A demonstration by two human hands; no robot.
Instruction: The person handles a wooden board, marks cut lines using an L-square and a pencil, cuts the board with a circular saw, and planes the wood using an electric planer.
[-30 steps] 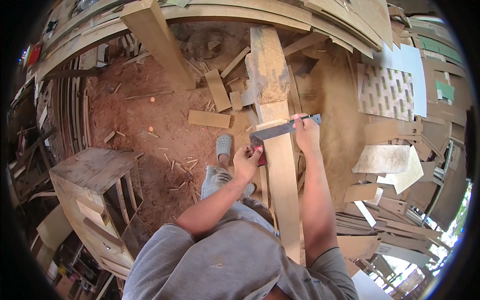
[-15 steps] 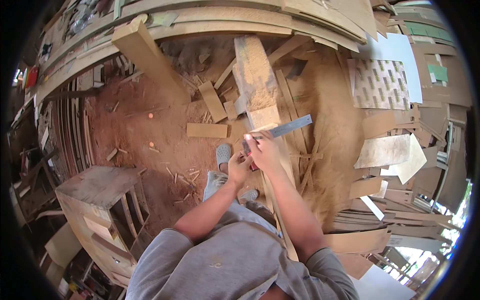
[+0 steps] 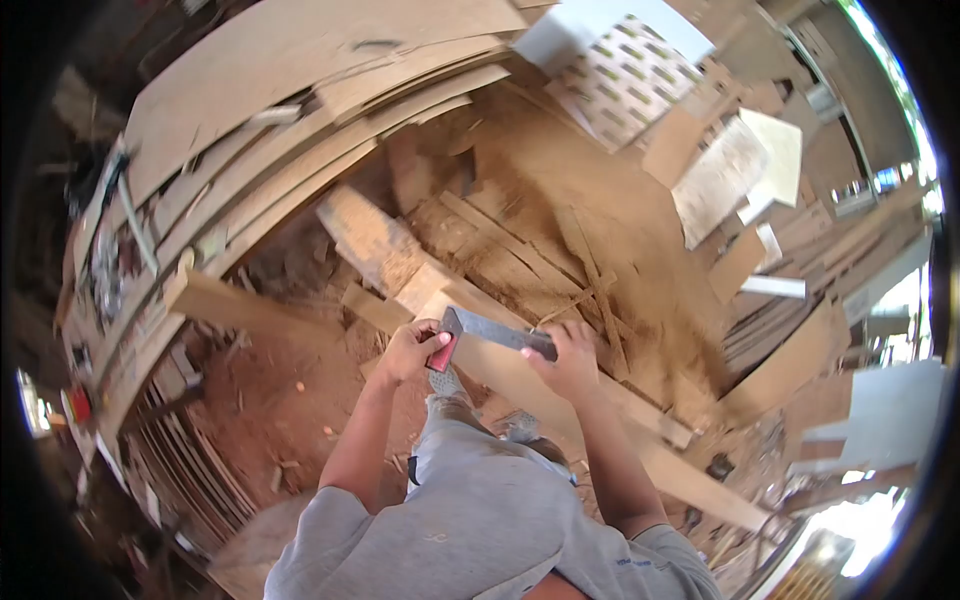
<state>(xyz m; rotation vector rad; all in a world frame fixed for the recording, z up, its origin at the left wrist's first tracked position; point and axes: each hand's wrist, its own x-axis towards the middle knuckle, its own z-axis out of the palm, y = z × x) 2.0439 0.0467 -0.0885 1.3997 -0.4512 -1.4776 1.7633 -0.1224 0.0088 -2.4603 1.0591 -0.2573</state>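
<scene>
Head view: grasping metal square [image 3: 488,330] near frame centre by its red handle [image 3: 441,357] with left hand [image 3: 405,353] and by its opposite end with right hand [image 3: 569,362], against pale timber [image 3: 500,376] slanting toward lower right.

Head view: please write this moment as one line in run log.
grey metal L-shaped square: held at both ends; left grip: red-faced handle; right grip: blade end; long pale wooden beam: beneath square, contact unclear
</scene>
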